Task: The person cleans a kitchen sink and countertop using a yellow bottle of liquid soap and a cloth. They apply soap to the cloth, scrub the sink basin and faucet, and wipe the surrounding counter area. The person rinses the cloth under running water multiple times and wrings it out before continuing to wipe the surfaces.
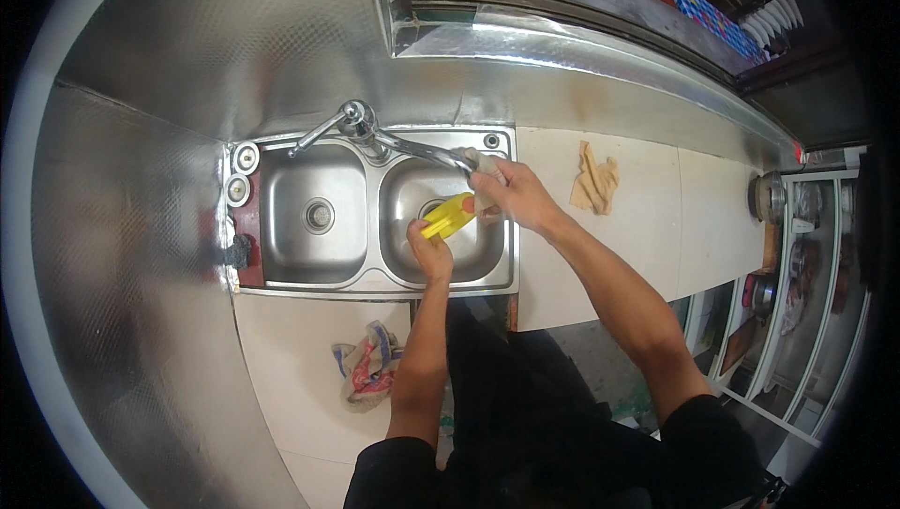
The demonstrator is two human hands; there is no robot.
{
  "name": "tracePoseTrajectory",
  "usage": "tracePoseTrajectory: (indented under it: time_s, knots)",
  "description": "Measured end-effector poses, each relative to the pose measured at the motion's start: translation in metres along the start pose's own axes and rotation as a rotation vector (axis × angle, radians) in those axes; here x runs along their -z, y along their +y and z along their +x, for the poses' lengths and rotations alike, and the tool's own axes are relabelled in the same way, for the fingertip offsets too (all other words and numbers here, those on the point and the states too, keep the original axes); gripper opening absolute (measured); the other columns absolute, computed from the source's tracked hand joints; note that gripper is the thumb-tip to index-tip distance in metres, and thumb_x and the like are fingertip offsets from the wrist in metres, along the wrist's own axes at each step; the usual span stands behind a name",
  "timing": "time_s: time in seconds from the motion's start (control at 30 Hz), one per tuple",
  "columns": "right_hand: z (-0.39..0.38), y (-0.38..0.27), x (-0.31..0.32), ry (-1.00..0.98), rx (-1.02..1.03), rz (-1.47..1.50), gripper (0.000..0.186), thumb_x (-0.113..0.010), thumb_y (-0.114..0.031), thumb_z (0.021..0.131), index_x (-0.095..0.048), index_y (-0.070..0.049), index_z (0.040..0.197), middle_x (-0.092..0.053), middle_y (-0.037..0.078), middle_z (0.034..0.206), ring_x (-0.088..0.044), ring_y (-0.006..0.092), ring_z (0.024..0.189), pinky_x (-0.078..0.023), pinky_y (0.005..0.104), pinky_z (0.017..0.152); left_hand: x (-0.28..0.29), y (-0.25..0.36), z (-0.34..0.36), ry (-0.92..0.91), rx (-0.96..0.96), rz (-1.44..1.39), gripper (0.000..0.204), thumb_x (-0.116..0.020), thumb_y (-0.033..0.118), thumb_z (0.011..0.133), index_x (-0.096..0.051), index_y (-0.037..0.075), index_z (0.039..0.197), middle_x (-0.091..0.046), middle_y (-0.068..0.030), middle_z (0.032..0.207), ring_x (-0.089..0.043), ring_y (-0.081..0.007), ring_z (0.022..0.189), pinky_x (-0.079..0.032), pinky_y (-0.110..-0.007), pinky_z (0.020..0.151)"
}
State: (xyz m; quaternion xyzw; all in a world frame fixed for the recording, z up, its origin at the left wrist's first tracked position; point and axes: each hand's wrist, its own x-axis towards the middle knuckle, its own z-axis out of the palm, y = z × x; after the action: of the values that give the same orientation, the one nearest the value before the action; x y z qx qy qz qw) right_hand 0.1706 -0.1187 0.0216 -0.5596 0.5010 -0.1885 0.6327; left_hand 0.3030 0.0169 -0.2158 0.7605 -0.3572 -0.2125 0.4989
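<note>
Kitchen corner, metallic wall [309,50]; pale bench [642,237] with steel double sink [291,242], centre. Yellow object [448,217], one, elongated, exact kind unclear: mid-frame, above the right basin. Left hand [429,251]: fingers gripping its lower end. Right hand [514,192]: fingers gripping a pale cloth [486,183] beside the spout end of the chrome tap [358,121]. Tan cloth [594,179], crumpled: right of centre. Patterned cloth [366,368], crumpled: lower left of centre.
</note>
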Motion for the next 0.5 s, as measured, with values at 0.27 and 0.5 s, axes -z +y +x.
tracePoseTrajectory:
  time_s: [0.27, 0.5]
  knots:
    - [0.009, 0.015, 0.002, 0.055, -0.201, 0.331, 0.04, -0.057, -0.04, 0.104, -0.063, -0.002, 0.116, -0.069, 0.008, 0.098, -0.073, 0.0188, 0.084, -0.06, 0.0287, 0.073, 0.03, 0.003, 0.006, -0.113, 0.02, 0.055, 0.041, -0.069, 0.001, 0.081, -0.054, -0.001, 0.119, -0.058, -0.022, 0.12, -0.055, -0.039, 0.118, -0.042, -0.047, 0.105]
    - [0.008, 0.024, -0.002, 0.038, -0.245, 0.545, 0.035, -0.055, -0.035, 0.106, -0.063, -0.001, 0.113, -0.07, 0.011, 0.1, -0.072, 0.0216, 0.085, -0.06, 0.0317, 0.073, 0.047, 0.002, 0.009, -0.152, 0.003, 0.124, 0.041, -0.073, 0.004, 0.079, -0.057, -0.002, 0.117, -0.06, -0.0233, 0.118, -0.055, -0.0411, 0.116, -0.042, -0.047, 0.104]
